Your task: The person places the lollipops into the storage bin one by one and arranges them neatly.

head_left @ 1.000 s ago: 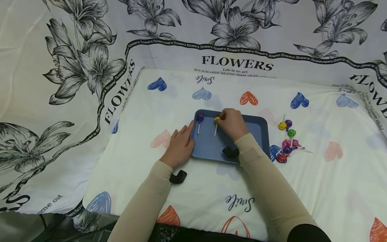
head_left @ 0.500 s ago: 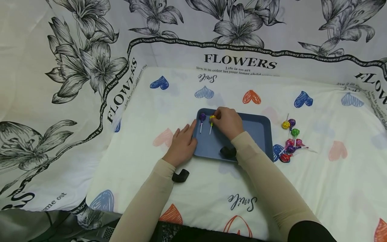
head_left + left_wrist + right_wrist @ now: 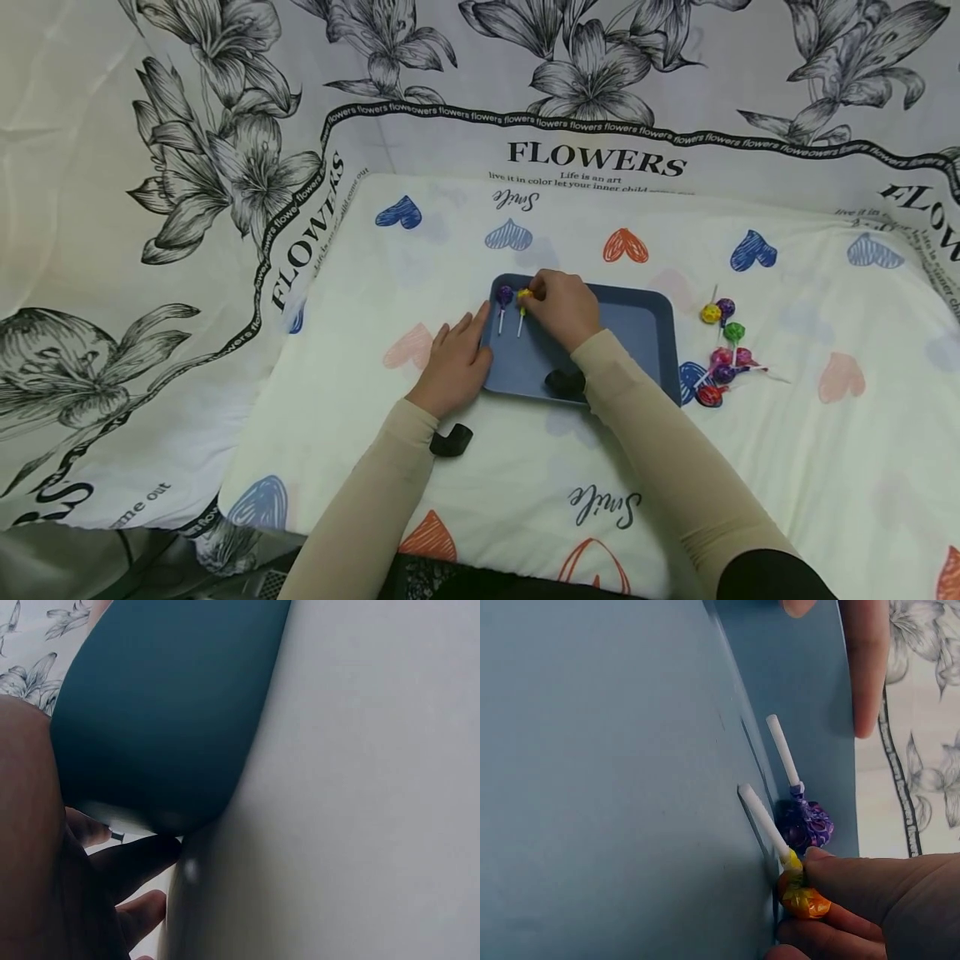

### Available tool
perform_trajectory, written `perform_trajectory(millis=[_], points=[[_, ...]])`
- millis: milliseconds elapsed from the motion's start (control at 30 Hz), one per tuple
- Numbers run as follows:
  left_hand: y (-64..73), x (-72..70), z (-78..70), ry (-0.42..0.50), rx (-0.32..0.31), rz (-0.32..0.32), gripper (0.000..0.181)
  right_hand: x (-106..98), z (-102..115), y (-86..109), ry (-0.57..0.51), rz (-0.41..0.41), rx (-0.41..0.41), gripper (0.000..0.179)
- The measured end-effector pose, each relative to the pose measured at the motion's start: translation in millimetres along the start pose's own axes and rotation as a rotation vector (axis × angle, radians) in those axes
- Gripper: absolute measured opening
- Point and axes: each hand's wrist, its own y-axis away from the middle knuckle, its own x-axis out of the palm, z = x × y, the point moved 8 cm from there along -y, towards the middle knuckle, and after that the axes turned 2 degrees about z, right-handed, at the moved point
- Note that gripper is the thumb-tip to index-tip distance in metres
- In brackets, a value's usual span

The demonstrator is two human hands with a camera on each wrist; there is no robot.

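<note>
A blue-grey tray (image 3: pixel 600 350) lies on the cloth in front of me. Along its left edge rests my left hand (image 3: pixel 452 364), fingers extended and touching the rim. Inside the tray, near the far left corner, is a purple lollipop (image 3: pixel 505 296) with its white stick toward me. Just right of it, my right hand (image 3: pixel 564 308) pinches a yellow lollipop (image 3: pixel 804 898) by its wrapped head between thumb and fingers. In the right wrist view its white stick runs roughly alongside the purple one's. The left wrist view shows mostly the tray's dark underside (image 3: pixel 165 712) and part of the left hand.
Right of the tray lies a loose cluster of lollipops, among them a yellow one (image 3: pixel 710 313), a green one (image 3: pixel 734 332) and a red one (image 3: pixel 709 395). A white cloth (image 3: pixel 360 400) with printed hearts lies beneath, over a flower-patterned sheet (image 3: pixel 247 158).
My right hand has shifted a little left with the yellow lollipop, bringing it closer to the purple one. The left hand keeps its place at the tray's edge.
</note>
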Motion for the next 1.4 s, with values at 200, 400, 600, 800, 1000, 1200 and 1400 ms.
perform_trajectory(millis=[200, 400, 600, 800, 1000, 1200, 1400], points=[[2.6, -3.3, 1.3, -0.013, -0.015, -0.002, 0.064, 2.0, 4.0, 0.0, -0.017, -0.005, -0.022, 0.026], [1.9, -0.9, -0.4, 0.001, -0.01, 0.013, 0.065, 1.7, 1.0, 0.9, 0.004, -0.026, -0.026, 0.027], [1.7, -0.8, -0.5, -0.002, -0.019, 0.003, 0.064, 0.4, 0.3, 1.9, -0.012, 0.0, -0.011, 0.029], [2.3, -1.7, -0.4, -0.005, -0.016, -0.001, 0.064, -1.1, 3.6, 4.5, 0.005, -0.008, -0.02, 0.031], [4.0, -0.1, -1.7, 0.005, -0.024, 0.011, 0.064, -1.3, 3.1, 7.0, 0.014, -0.004, -0.019, 0.033], [5.3, 1.4, -2.3, 0.011, -0.031, 0.013, 0.064, -1.2, 2.5, 8.5, 0.02, 0.001, -0.013, 0.035], [5.7, -0.9, -4.3, 0.015, -0.018, 0.001, 0.063, -4.9, 3.2, 9.6, 0.026, -0.013, -0.014, 0.037]])
